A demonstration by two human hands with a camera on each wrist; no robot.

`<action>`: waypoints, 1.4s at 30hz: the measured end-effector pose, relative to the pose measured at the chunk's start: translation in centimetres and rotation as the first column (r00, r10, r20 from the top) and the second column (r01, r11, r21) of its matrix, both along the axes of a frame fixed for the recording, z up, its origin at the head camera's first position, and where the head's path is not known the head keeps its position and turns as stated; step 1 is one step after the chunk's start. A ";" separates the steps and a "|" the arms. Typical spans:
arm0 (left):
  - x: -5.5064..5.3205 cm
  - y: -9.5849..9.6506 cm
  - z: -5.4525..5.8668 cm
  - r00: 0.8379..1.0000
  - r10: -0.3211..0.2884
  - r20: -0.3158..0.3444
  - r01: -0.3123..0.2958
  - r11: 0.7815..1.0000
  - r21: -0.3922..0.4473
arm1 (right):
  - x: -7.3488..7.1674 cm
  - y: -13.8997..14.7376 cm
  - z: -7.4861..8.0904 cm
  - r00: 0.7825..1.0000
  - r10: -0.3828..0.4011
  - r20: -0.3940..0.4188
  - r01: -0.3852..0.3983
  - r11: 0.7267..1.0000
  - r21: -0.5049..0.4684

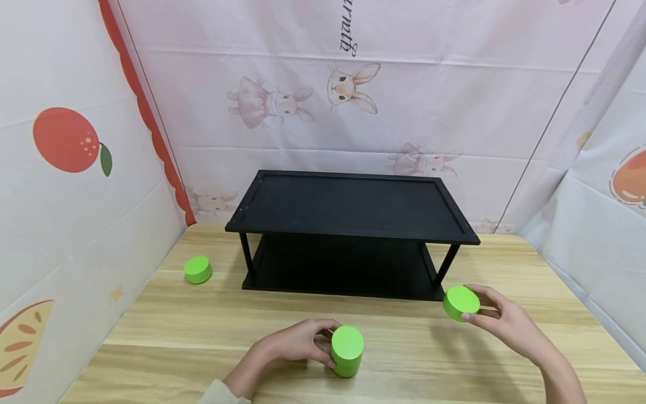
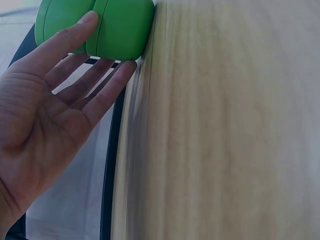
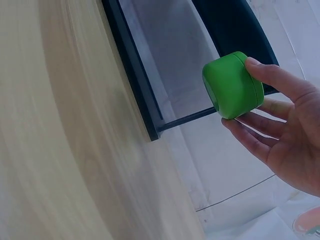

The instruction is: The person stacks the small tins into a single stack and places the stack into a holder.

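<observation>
My left hand [image 1: 305, 342] holds a stack of two green round lidded boxes [image 1: 347, 350] at the front of the table. In the left wrist view, thumb and fingertips pinch the stack [image 2: 122, 30] near where the two boxes meet. At the right, my right hand [image 1: 510, 322] grips another green round box [image 1: 461, 303], lifted above the tabletop near the shelf's front right corner. The right wrist view shows this box [image 3: 232, 85] between thumb and fingers, with a lid seam close to the thumb. One more green round box [image 1: 198, 270] stands alone at the left.
A black two-tier shelf [image 1: 348, 205] stands at the back of the wooden table [image 1: 202, 325]. Printed cloth hangs behind it [image 1: 313, 134] and along the left and right sides.
</observation>
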State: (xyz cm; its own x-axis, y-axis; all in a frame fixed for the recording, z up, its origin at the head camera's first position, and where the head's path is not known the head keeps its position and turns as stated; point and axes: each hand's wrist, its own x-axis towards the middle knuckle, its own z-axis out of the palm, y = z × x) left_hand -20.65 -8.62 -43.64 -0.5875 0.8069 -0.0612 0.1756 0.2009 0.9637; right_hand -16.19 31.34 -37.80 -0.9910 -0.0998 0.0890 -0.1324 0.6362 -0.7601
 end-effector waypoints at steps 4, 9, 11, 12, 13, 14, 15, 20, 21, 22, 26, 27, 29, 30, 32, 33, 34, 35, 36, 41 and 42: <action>0.0 0.0 0.1 1.000 0.001 -0.009 -0.001 1.000 -0.005 | 0.0 -0.3 -0.1 1.000 0.012 -0.005 -0.013 1.000 -0.018; 0.1 0.0 0.1 1.000 -0.001 -0.007 0.001 1.000 -0.005 | 0.1 -0.7 0.0 0.999 0.031 0.006 -0.031 0.998 -0.050; 0.1 0.0 0.1 1.000 -0.002 -0.011 0.002 1.000 -0.007 | 0.2 -0.8 0.0 0.999 0.035 0.007 -0.034 0.998 -0.053; 0.1 0.0 0.1 1.000 -0.002 -0.015 0.002 1.000 -0.007 | 0.2 -0.9 0.0 0.999 0.036 0.006 -0.036 0.998 -0.055; 0.0 0.0 0.1 1.000 -0.002 -0.017 0.002 1.000 -0.010 | 0.2 -0.9 0.1 0.999 0.035 0.007 -0.035 0.998 -0.055; 0.0 0.0 0.1 1.000 -0.002 -0.019 0.002 1.000 -0.014 | 0.2 -1.0 0.1 0.999 0.034 0.006 -0.033 0.998 -0.054; 0.0 0.0 0.1 1.000 -0.004 -0.027 0.003 1.000 -0.014 | 0.2 -1.1 0.1 0.999 0.032 0.006 -0.031 0.998 -0.052; 0.0 0.0 0.1 0.999 -0.001 -0.048 0.000 1.000 -0.024 | 0.1 -1.5 0.3 0.999 0.033 0.005 -0.032 0.998 -0.046; 0.0 0.0 0.2 0.999 0.001 -0.046 -0.003 1.000 -0.025 | 0.1 -1.6 0.4 0.999 0.037 0.003 -0.036 0.998 -0.050; 0.0 0.0 0.2 0.999 0.005 -0.040 -0.006 1.000 -0.027 | 0.1 -1.7 0.4 0.999 0.043 0.001 -0.043 0.998 -0.055; 0.1 0.0 0.2 0.999 0.017 -0.031 -0.018 0.999 -0.030 | 0.0 -2.1 0.6 0.998 0.067 -0.011 -0.067 0.995 -0.075; 0.1 0.0 0.2 0.999 0.018 -0.032 -0.019 0.999 -0.029 | 0.0 -2.2 0.7 0.997 0.070 -0.012 -0.071 0.995 -0.077; 0.1 0.0 0.2 0.999 0.020 -0.036 -0.021 0.999 -0.029 | -0.1 -2.4 0.8 0.997 0.076 -0.017 -0.077 0.994 -0.078; 0.1 0.0 0.2 0.999 0.019 -0.036 -0.020 0.999 -0.029 | -0.1 -2.5 0.8 0.997 0.078 -0.017 -0.079 0.994 -0.077; 0.2 0.1 0.2 0.999 0.019 -0.034 -0.020 0.999 -0.027 | -0.2 -2.7 0.8 0.996 0.084 -0.019 -0.085 0.993 -0.078; 0.2 0.1 0.2 0.999 0.020 -0.034 -0.021 0.999 -0.028 | -0.3 -2.8 0.8 0.996 0.087 -0.021 -0.089 0.993 -0.080; 0.2 0.1 0.2 0.999 0.020 -0.033 -0.021 0.999 -0.029 | -0.3 -2.9 0.8 0.995 0.092 -0.023 -0.094 0.992 -0.082; 0.2 0.1 0.2 0.999 0.020 -0.032 -0.021 0.999 -0.028 | -0.4 -3.0 0.8 0.995 0.096 -0.024 -0.098 0.992 -0.085; 0.2 0.1 0.2 0.999 0.020 -0.029 -0.021 0.999 -0.028 | -0.4 -3.1 0.8 0.995 0.101 -0.027 -0.103 0.991 -0.085; 0.1 0.1 0.2 1.000 0.018 -0.025 -0.019 0.999 -0.031 | -0.6 -3.6 0.9 0.991 0.125 -0.051 -0.129 0.988 -0.081; 0.1 0.1 0.2 1.000 0.017 -0.026 -0.018 0.999 -0.034 | -0.6 -3.7 1.0 0.990 0.130 -0.055 -0.134 0.988 -0.082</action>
State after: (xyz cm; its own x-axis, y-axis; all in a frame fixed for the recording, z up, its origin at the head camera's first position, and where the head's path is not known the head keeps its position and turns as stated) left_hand -20.53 -8.57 -43.41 -0.6035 0.7940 -0.0730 0.1967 0.2369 0.9514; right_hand -16.78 27.64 -36.81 -0.9639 -0.2191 0.1512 -0.2493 0.5441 -0.8011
